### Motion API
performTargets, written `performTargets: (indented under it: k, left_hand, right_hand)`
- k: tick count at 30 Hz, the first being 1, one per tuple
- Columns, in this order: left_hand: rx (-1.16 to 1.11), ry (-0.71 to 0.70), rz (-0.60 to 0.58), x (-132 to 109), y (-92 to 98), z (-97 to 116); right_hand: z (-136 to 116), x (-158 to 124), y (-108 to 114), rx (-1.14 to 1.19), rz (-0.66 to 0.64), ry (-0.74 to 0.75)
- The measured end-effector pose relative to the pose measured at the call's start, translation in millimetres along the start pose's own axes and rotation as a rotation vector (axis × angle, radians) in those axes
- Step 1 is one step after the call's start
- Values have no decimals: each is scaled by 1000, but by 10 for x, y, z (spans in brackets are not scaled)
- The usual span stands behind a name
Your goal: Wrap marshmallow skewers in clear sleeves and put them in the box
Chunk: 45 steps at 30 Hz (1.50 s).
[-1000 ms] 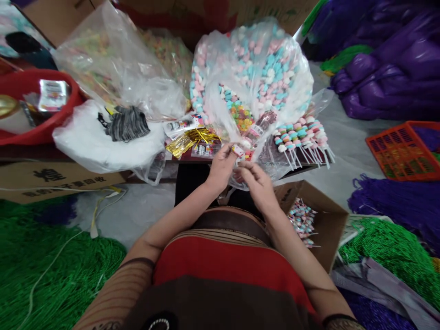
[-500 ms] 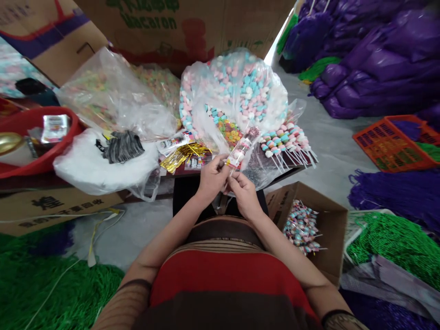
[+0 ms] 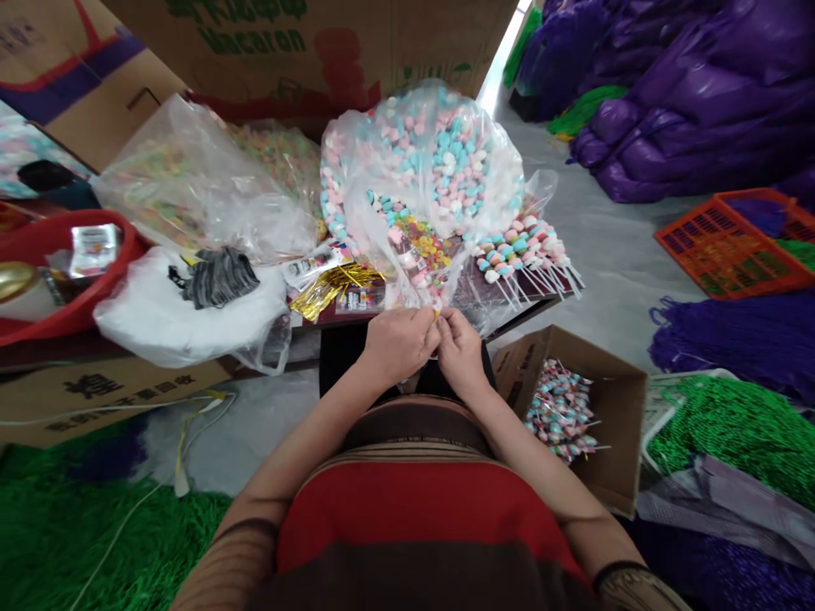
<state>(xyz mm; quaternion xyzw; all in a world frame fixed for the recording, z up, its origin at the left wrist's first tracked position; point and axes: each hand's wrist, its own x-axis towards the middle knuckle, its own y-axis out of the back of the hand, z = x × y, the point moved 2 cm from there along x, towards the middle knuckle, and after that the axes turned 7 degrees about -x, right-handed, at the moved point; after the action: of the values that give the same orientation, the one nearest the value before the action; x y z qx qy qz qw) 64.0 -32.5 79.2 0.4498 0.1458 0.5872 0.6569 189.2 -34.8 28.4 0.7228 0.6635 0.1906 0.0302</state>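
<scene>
My left hand is closed around the lower end of a wrapped marshmallow skewer, which points away from me and tilts left in its clear sleeve. My right hand pinches at the same end, its fingertips touching the left ones. A small yellow-gold bit shows between the fingertips; it may be a twist tie. Gold twist ties lie fanned on the table to the left, beside printed clear sleeves. Unwrapped marshmallow skewers are piled right of my hands, white sticks toward me.
A big bag of marshmallows stands behind my hands, with gummy rings in front of it. Finished skewers fill part of a carton at lower right. A red basin and a white bag sit left.
The wrapped skewer has swung from leaning right to leaning left. My left hand has turned over its end, and a yellow-gold bit now shows at the fingertips. The view has shifted slightly.
</scene>
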Motion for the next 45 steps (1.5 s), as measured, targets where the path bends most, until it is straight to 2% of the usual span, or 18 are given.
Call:
performTargets:
  k: [3,6,9,11,12,14,17,22,28,32,34,35,37,39,40,42,44,45]
  left_hand:
    - [-77,39,-40,-38,45,0]
    - [-319,95,-60,-90,135,-88]
    - [-691,235,80,-77,233,-229]
    - [-978,325,196,-11,240,-289]
    - [-1126,345,207,39,218,-290]
    - [-1374,356,142,145,142,-233]
    - [-1534,409,67,239,27,-93]
    - [-1632,463,17,189,-96,20]
    - [-1646,561,8,112,-222,-111]
    - [-1655,593,-34,122,-193,-206]
    - [-1665,568,-58,130,-156,-206]
    - [-1680,553,-110,130,-152,-184]
    - [-1738,520,-319,116,-190,-96]
    - [-1797,489,-566,83,-265,6]
    - [-1810,474,-652,65,-303,43]
    - [-1773,451,-729,45,-354,71]
    - [-1587,430,-715,55,-364,44]
    - [-1426,424,-685,72,-358,17]
  right_hand:
    - [-18,9,22,-50,15,48]
    - [-36,10,56,-12,-27,66]
    - [-43,-2,74,65,-75,74]
    - [-53,-18,64,78,-89,79]
    - [-60,-27,53,79,-98,79]
    - [-82,-47,25,87,-125,69]
    - [-117,-73,4,104,-153,54]
    - [-124,-110,-25,160,-145,-2]
    - [-42,-86,-77,217,-187,-62]
    - [20,96,167,130,-402,-67]
    - [35,230,366,94,-324,-85]
    - [33,293,453,128,-251,-106]
    - [4,387,544,281,-210,-150]
    - [-49,430,530,464,-319,-200]
    - [-75,435,503,532,-387,-234]
    - [-105,430,447,597,-467,-304]
    - [-98,428,403,598,-436,-330]
    - [-83,431,381,589,-389,-320]
